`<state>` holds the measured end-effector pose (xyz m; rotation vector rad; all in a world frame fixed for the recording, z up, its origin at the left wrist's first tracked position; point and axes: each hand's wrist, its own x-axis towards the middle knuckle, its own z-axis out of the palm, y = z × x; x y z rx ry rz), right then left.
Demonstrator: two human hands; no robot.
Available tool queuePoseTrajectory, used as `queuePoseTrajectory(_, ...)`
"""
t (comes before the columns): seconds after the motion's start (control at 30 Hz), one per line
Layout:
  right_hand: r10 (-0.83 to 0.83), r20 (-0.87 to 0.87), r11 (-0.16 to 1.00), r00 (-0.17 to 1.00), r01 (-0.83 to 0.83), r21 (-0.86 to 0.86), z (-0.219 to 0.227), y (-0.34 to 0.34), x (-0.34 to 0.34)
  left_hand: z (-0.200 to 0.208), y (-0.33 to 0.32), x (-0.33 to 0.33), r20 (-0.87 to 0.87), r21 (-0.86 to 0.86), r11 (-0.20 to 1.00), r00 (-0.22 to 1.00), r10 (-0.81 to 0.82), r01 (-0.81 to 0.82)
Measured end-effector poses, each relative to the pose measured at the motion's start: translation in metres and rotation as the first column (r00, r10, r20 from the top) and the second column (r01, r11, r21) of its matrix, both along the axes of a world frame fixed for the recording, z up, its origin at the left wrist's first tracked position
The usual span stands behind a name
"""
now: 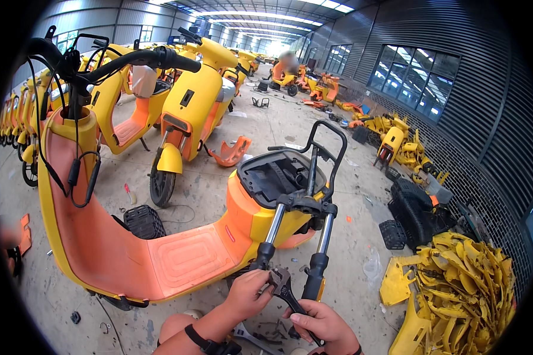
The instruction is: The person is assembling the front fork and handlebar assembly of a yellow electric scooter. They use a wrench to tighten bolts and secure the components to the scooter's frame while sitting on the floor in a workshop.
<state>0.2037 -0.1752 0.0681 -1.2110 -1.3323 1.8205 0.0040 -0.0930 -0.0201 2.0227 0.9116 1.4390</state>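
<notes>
My right hand [324, 323] is wrapped round the black handle of an adjustable wrench [287, 294]. The wrench's jaws lie at the lower end of a front fork [324, 236], between its two legs. Beside the jaws, the fingers of my left hand [247, 294] are pinched together at the left leg's end; what they grip is too small to make out. The fork has silver tubes and black lower legs, and leans upside down against the rear of a yellow and orange scooter body [189, 254]. Under my hands a grey wrench [254, 339] lies on the floor.
Yellow scooters [192, 112] stand in rows at the left. A heap of yellow plastic panels [468, 290] lies at the right, with black baskets [392, 234] beyond it. A black basket [143, 222] and an orange fender piece [231, 152] lie behind the scooter body. Another person [288, 62] is far back.
</notes>
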Motion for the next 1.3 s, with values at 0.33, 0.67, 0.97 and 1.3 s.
queuePoseTrajectory(0.33, 0.044, -0.037, 0.999, 0.998, -0.045, -0.006, 0.003, 0.0, 0.002, 0.0, -0.005, 0.006, 0.153, -0.009, 0.998, 0.986, 0.063, -0.062)
queuePoseTrajectory(0.67, 0.018, -0.065, 1.0, 0.998, -0.018, 0.001, 0.001, -0.001, -0.002, 0.004, -0.007, 0.003, 0.085, 0.146, 0.967, 0.976, 0.2, -0.211)
queuePoseTrajectory(0.97, -0.003, -0.016, 1.0, 1.0, 0.004, 0.012, 0.004, -0.004, -0.006, 0.001, -0.009, 0.002, 0.166, 0.052, 0.989, 0.978, 0.127, -0.138)
queuePoseTrajectory(1.3, -0.017, 0.123, 1.0, 0.992, 0.019, -0.012, 0.019, -0.009, -0.017, -0.003, -0.009, -0.002, 0.15, -0.027, 0.991, 0.979, 0.135, -0.132)
